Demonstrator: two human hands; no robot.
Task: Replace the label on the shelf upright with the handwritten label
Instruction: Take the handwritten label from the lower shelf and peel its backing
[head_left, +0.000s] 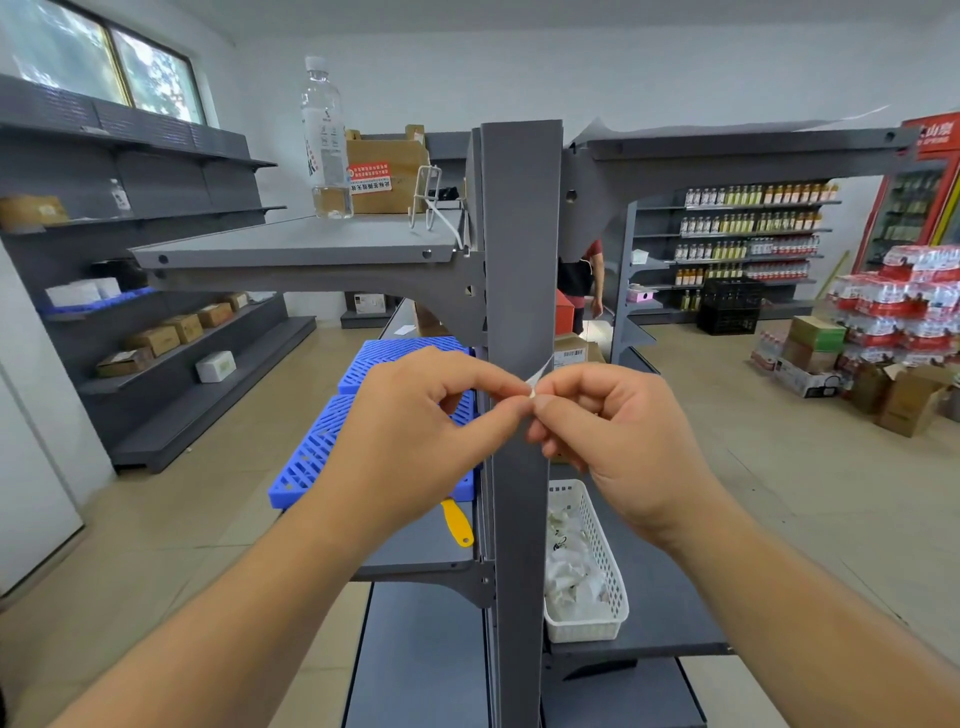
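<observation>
The grey shelf upright (521, 249) runs vertically through the middle of the view. In front of it, at about mid height, my left hand (415, 441) and my right hand (618, 441) meet fingertip to fingertip. Both pinch a small white paper label (538, 375), whose thin strip curls up and to the right against the upright's edge. I cannot tell whether any of the label still sticks to the metal. No writing on it is readable.
A white basket (602, 566) of crumpled paper scraps sits on the shelf right of the upright. Blue plastic crates (332, 441) and a yellow scraper (456, 522) lie on the left shelf. A water bottle (324, 140) and cardboard box (387, 171) stand on the top shelf. A person (582, 286) stands behind.
</observation>
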